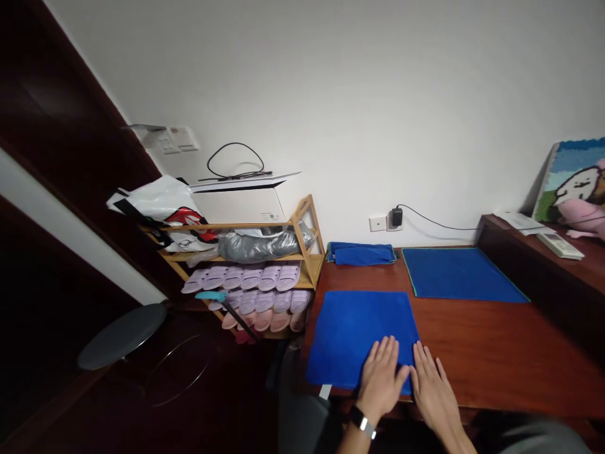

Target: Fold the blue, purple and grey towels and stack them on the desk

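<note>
A blue towel (354, 328) lies flat on the brown wooden table (482, 347), close to the near edge. My left hand (382, 372) rests palm down on the towel's near right part, fingers spread, with a dark watch on the wrist. My right hand (432, 384) lies flat beside it at the towel's right edge, partly on the wood. Neither hand holds anything. A second blue cloth (460, 274) is spread flat further back. A folded blue towel (362, 253) sits at the table's far left corner.
A bamboo shoe rack (265, 271) with several lilac slippers stands left of the table, a white box (241, 202) on top. A round black stool (123, 334) is at lower left. A charger (396, 217) is plugged into the wall. A raised shelf (543, 252) at right carries papers and a picture.
</note>
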`<state>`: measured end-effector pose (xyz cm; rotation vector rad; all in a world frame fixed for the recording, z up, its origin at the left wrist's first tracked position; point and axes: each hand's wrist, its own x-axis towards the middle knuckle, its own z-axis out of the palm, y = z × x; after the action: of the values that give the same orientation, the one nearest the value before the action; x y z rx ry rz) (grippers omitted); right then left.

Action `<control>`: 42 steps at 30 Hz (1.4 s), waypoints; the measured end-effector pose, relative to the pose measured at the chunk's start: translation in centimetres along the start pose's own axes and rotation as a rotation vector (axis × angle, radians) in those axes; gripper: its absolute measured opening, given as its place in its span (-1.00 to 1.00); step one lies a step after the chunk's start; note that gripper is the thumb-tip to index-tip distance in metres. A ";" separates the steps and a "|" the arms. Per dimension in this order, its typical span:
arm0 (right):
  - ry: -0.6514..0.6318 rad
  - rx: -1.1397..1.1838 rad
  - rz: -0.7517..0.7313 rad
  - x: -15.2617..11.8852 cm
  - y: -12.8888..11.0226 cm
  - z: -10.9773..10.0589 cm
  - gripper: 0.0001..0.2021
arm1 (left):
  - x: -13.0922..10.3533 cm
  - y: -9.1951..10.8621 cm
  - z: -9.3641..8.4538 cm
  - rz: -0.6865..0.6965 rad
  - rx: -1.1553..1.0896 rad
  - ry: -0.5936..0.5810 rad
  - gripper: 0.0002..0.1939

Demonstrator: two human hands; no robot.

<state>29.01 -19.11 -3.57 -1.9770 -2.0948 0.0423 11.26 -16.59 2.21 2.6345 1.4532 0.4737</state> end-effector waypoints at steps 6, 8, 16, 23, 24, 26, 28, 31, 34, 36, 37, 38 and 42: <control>-0.019 0.012 0.049 0.0 -0.4 -0.5 -0.27 | -7.9 -12.9 -2.4 -0.427 0.264 0.105 -0.40; -0.041 0.000 0.051 -0.2 -0.4 -0.6 -0.27 | -9.4 -15.2 -2.6 -0.427 0.316 0.137 -0.41; -0.101 -0.016 0.079 4.0 -1.4 -3.0 -0.29 | -9.6 -14.8 -2.0 -0.385 0.362 0.231 -0.40; -0.146 -0.019 0.075 6.3 -1.3 -1.8 -0.30 | -9.8 -14.5 -2.8 -0.399 0.324 0.234 -0.40; -0.145 -0.018 0.074 6.2 -1.2 -1.6 -0.29 | -9.2 -13.9 -3.1 -0.394 0.309 0.240 -0.39; -0.149 -0.019 0.076 6.2 -1.0 -1.3 -0.29 | -7.0 -11.9 -3.7 -0.351 0.259 0.235 -0.39; -0.153 -0.023 0.077 6.2 -0.9 -1.2 -0.30 | -3.8 -9.0 -4.1 -0.246 0.190 0.194 -0.41; -0.141 -0.029 0.078 6.2 -0.9 -1.3 -0.30 | 1.5 -4.4 -3.4 -0.051 0.077 0.099 -0.41; -0.147 -0.044 0.069 6.2 -1.0 -1.5 -0.30 | 4.9 -2.5 -1.8 0.000 -0.009 0.024 -0.38; -0.155 -0.044 0.069 6.3 -1.0 -1.6 -0.30 | 5.2 -3.7 -1.0 -0.065 -0.006 0.002 -0.38; -0.156 -0.040 0.071 6.3 -1.0 -1.7 -0.30 | 4.7 -5.0 -0.9 -0.119 0.016 0.004 -0.38; -0.155 -0.033 0.073 6.3 -1.0 -1.7 -0.30 | 4.0 -6.6 -1.0 -0.185 0.048 0.014 -0.38; -0.149 -0.048 0.077 6.2 -1.0 -1.6 -0.30 | -0.2 -13.1 -2.4 -0.438 0.193 0.080 -0.35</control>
<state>28.15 -13.37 -0.79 -2.1423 -2.1265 0.1599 -0.18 -9.86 1.38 2.3366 2.1230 0.4112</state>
